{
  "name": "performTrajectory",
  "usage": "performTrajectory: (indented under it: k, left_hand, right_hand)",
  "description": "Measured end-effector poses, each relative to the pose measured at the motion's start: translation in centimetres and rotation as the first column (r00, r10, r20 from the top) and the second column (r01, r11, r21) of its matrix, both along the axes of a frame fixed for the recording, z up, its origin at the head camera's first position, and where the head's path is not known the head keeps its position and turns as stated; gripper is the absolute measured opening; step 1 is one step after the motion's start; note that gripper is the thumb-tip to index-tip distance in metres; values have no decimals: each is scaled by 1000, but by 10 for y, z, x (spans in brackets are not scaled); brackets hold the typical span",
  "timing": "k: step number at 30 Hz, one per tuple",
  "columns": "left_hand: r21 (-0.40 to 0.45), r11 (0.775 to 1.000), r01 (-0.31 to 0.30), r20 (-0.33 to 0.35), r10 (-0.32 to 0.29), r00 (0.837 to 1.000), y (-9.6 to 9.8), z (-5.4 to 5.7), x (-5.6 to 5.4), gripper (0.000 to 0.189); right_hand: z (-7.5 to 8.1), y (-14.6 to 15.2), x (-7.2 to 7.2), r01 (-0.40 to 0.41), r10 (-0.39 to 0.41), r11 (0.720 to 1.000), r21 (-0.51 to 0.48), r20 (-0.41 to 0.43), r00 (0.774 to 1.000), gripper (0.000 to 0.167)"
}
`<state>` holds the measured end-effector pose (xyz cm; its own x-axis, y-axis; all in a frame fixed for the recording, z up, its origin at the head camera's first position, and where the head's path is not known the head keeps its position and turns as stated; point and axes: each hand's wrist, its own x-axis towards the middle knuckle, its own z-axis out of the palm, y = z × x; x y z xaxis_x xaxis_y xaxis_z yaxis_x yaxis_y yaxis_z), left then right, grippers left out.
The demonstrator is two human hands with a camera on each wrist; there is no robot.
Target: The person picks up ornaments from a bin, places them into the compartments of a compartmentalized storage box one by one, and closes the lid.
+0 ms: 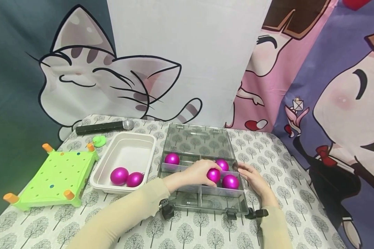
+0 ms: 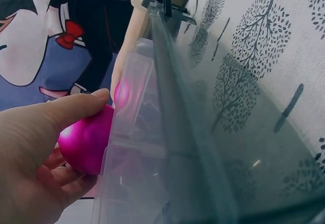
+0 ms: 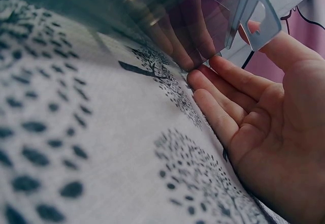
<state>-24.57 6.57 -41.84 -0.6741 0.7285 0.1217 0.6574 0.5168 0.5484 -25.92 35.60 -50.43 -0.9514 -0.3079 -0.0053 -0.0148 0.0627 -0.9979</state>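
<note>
My left hand (image 1: pixel 197 172) grips a shiny magenta ball (image 1: pixel 213 175) between thumb and fingers, over the middle row of a clear grey divided plastic box (image 1: pixel 205 209). The left wrist view shows the thumb on top of the ball and the fingers beneath, beside a translucent divider (image 2: pixel 133 160). Three other magenta balls sit in the compartments: one at the back left (image 1: pixel 172 159), one at the back right (image 1: pixel 222 165), one at the middle right (image 1: pixel 230 182). Against the box's right side rests my right hand (image 1: pixel 255 180), fingers extended along the wall, palm showing in the right wrist view.
Left of the box stands a white basin (image 1: pixel 152 152) with two magenta balls (image 1: pixel 119 176) inside. Farther left are a green pegboard (image 1: pixel 57 174) with orange legs, a small green duck (image 1: pixel 99 140) and a black microphone (image 1: pixel 103 127). The box's transparent lid (image 1: pixel 199 140) lies folded back.
</note>
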Motion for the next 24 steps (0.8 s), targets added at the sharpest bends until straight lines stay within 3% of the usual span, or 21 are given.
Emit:
performTrajectory:
  k: [24]
  left_hand:
    - [-8, 1000, 1, 3, -1, 1000, -1, -3, 4, 58]
  right_hand:
    - [0, 0, 0, -3, 3, 1000, 3, 1, 1000, 50]
